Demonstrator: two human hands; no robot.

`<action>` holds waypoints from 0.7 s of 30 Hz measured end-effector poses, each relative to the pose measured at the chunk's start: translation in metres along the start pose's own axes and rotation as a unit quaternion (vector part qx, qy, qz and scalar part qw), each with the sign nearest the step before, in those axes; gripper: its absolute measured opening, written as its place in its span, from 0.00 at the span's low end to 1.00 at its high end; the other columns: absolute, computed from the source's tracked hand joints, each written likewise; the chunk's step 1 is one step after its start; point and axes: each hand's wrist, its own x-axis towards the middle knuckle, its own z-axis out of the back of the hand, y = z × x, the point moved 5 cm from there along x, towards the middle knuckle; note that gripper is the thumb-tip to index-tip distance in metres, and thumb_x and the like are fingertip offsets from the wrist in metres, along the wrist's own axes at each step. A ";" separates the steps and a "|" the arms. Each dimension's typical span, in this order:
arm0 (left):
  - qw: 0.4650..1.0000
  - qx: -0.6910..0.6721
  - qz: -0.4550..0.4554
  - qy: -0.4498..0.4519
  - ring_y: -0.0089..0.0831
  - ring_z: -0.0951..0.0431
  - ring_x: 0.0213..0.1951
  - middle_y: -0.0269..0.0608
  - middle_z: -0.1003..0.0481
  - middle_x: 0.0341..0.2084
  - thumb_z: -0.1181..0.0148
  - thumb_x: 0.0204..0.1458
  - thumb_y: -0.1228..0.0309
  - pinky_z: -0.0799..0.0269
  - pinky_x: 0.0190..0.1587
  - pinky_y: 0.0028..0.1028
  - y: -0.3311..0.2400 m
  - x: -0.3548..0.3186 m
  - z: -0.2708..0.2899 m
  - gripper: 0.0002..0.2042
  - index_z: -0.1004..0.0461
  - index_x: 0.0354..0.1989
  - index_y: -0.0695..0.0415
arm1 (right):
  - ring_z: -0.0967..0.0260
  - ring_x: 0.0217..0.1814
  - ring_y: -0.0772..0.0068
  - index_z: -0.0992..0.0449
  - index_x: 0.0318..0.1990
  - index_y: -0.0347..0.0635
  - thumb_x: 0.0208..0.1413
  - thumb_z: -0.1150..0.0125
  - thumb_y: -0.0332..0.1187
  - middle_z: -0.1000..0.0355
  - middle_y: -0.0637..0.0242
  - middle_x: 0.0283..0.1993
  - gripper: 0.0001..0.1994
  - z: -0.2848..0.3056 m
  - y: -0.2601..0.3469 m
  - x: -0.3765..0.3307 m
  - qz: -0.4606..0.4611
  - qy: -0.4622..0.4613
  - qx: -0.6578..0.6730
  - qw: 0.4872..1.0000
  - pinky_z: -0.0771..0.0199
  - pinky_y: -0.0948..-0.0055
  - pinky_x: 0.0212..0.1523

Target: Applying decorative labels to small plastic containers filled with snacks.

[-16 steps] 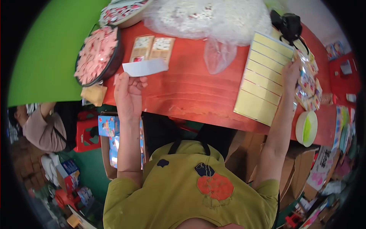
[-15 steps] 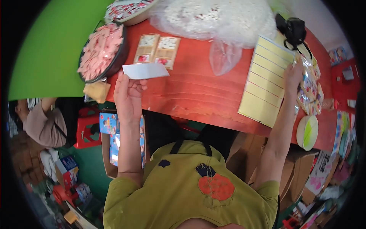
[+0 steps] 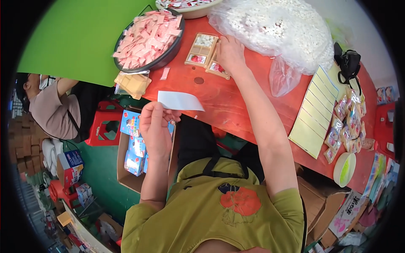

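Note:
My left hand (image 3: 157, 124) is closed, pinching a white paper slip (image 3: 179, 100) by its near left edge, above the table's front edge. My right hand (image 3: 232, 55) reaches across the table over the right compartment tray (image 3: 217, 67). Its fingers are curled down at the tray's far end and cover most of it; what they grip, if anything, is hidden. A small red-and-white packet lies in the near compartment. Close beside it is the left compartment tray (image 3: 198, 47), tan, with white pieces in its far compartment and a similar packet in its near one.
A dark basin (image 3: 181, 40) heaped with pink packets stands at the left, with tan trays (image 3: 133, 83) below it. A large clear bag (image 3: 278, 25) of white pieces lies at the back. Yellow lined sheets (image 3: 314, 111), wrapped packets (image 3: 350, 122) and a bowl (image 3: 344, 169) are on the right.
My right hand has moved left from the wrapped packets to the right compartment tray. My left hand still holds the paper slip. The whole view has shifted.

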 end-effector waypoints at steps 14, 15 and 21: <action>0.998 -0.060 0.017 0.009 0.30 0.22 0.32 0.44 0.23 0.32 0.52 0.65 0.73 0.24 0.35 0.31 -0.018 -0.026 0.013 0.07 0.29 0.44 0.63 | 0.35 0.56 0.53 0.28 0.54 0.40 0.58 0.43 0.30 0.33 0.57 0.54 0.16 0.065 0.014 -0.118 0.055 0.037 0.010 0.998 0.39 0.55 0.60; 0.996 -0.084 0.020 0.025 0.29 0.22 0.33 0.44 0.23 0.32 0.53 0.65 0.73 0.23 0.36 0.32 -0.017 -0.026 0.009 0.07 0.29 0.44 0.63 | 0.35 0.56 0.53 0.27 0.52 0.40 0.57 0.42 0.29 0.32 0.58 0.53 0.15 0.072 0.015 -0.124 0.060 0.031 0.018 0.998 0.39 0.56 0.59; 0.999 -0.018 -0.009 0.031 0.28 0.21 0.33 0.45 0.22 0.36 0.51 0.64 0.75 0.22 0.36 0.30 -0.017 -0.026 -0.008 0.07 0.30 0.44 0.65 | 0.35 0.57 0.53 0.25 0.46 0.40 0.58 0.42 0.28 0.30 0.59 0.51 0.09 0.102 0.014 -0.132 0.082 -0.056 0.052 0.994 0.39 0.57 0.58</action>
